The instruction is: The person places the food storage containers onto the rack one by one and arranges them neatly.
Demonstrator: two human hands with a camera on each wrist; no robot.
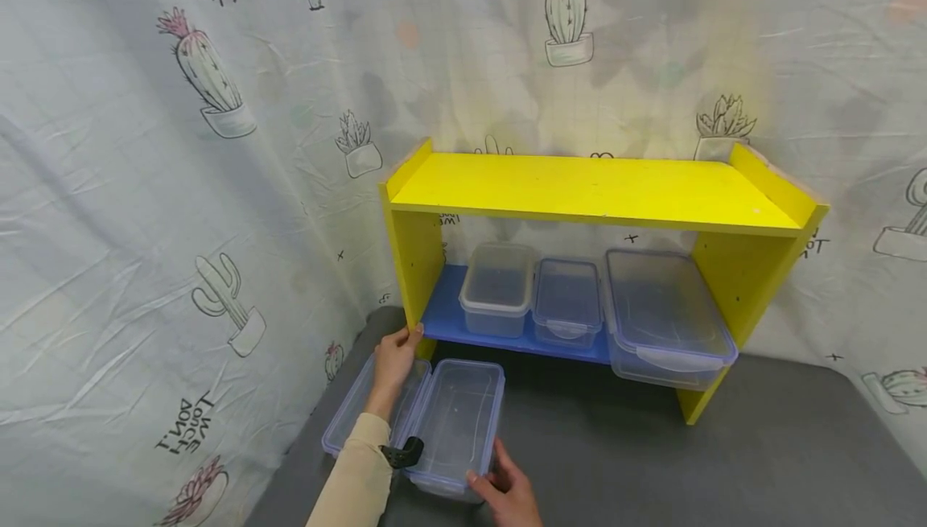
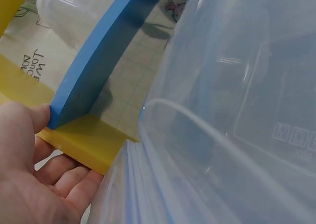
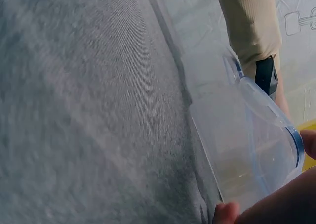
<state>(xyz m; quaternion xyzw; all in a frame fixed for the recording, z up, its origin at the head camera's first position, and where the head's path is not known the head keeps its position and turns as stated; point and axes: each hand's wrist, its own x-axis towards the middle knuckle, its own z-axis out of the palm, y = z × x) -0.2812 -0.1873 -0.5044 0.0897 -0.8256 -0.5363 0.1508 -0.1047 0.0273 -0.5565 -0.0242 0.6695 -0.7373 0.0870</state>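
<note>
A clear plastic container with a blue rim lies on the grey table in front of a yellow shelf. My right hand grips its near end, thumb on the rim; the right wrist view shows the container above the right hand. My left hand reaches over a flat clear lid to the shelf's left side panel. In the left wrist view the left hand pinches that yellow panel, thumb against the corner of the blue board, with the container beside it.
Three clear containers stand on the blue lower board: a small one, a lidded one and a large lidded one overhanging the front. A cactus-print cloth hangs behind and to the left. The yellow top board holds nothing.
</note>
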